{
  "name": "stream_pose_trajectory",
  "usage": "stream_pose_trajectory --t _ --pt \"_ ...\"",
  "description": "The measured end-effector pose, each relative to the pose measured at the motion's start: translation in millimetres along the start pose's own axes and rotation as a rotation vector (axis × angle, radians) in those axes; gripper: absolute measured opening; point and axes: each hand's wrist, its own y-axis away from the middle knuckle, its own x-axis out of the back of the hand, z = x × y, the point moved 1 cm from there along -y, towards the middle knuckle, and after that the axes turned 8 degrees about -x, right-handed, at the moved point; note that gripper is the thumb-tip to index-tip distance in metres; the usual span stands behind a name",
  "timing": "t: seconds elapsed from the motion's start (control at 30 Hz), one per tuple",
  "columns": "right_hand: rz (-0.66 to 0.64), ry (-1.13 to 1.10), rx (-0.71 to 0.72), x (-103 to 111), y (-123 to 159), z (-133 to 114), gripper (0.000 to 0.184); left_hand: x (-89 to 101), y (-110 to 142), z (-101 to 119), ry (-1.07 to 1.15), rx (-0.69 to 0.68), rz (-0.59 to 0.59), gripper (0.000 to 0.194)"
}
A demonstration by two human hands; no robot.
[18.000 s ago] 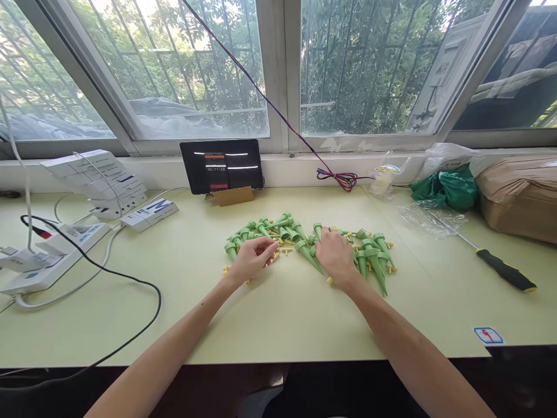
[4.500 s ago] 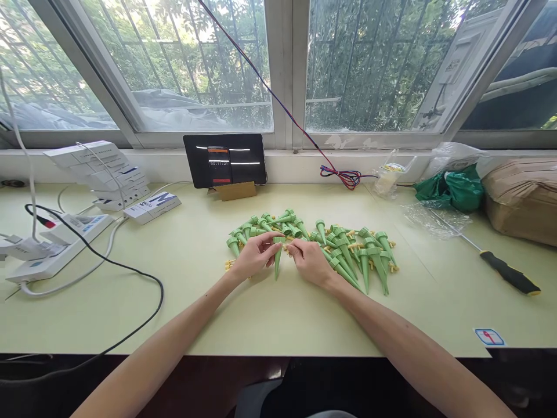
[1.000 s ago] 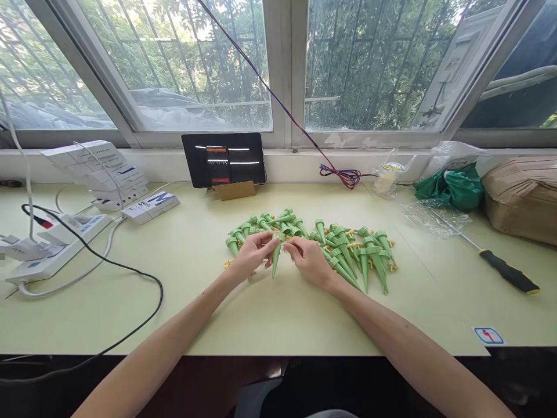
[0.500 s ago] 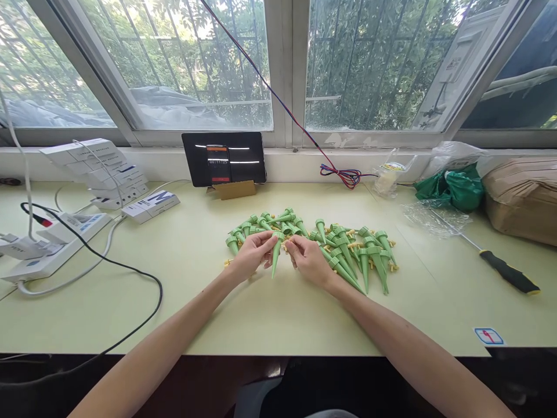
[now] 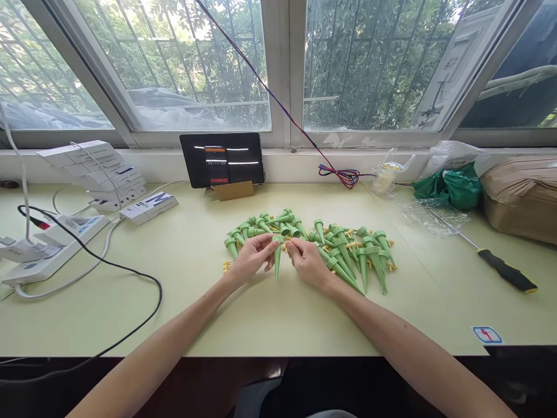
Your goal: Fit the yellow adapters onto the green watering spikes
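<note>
My left hand [image 5: 251, 256] pinches a green plant watering spike [image 5: 277, 262] near its capped top, the point hanging down. Close to that cap, my right hand [image 5: 311, 262] has thumb and finger pressed together on a small yellow valve [image 5: 284, 247], which the fingertips mostly hide. Whether the valve touches the spike I cannot tell. Behind my hands lies a heap of green spikes [image 5: 263, 219]. More spikes [image 5: 373, 251], several with yellow valves at their caps, lie beside my right hand. Some loose yellow valves [image 5: 227, 266] sit left of my left wrist.
A tablet [image 5: 221, 159] leans on a cardboard stand at the back. White boxes [image 5: 150, 207] and a power strip [image 5: 56, 249] with cables stand at left. A screwdriver [image 5: 507, 270], a green bag [image 5: 452, 187] and a brown package [image 5: 522, 197] lie at right.
The spike in my left hand has turned to hang nearly straight down. My hands stay close together in almost the same place, and the view has shifted slightly.
</note>
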Motion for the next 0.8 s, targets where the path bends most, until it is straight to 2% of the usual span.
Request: stream_pose_trajectory --t 0.3,0.6,0.7,0.8 --pt "-0.029 0.002 0.019 2.6 1.2 -8.0 0.035 -2.6 -1.8 -1.0 0.208 0.189 0.032 0.039" --pt "0.004 0.016 0.000 0.6 -0.3 2.4 0.035 -2.5 0.7 -1.8 -0.011 -0.008 0.043 0.035" --pt "0.007 0.026 -0.005 1.3 -0.4 -0.8 0.035 -2.9 0.4 -2.4 0.019 0.019 0.041 0.035" --pt "0.002 0.034 0.007 1.6 0.2 -5.5 0.034 -3.5 -0.8 -1.6 0.112 0.109 0.035 0.036"
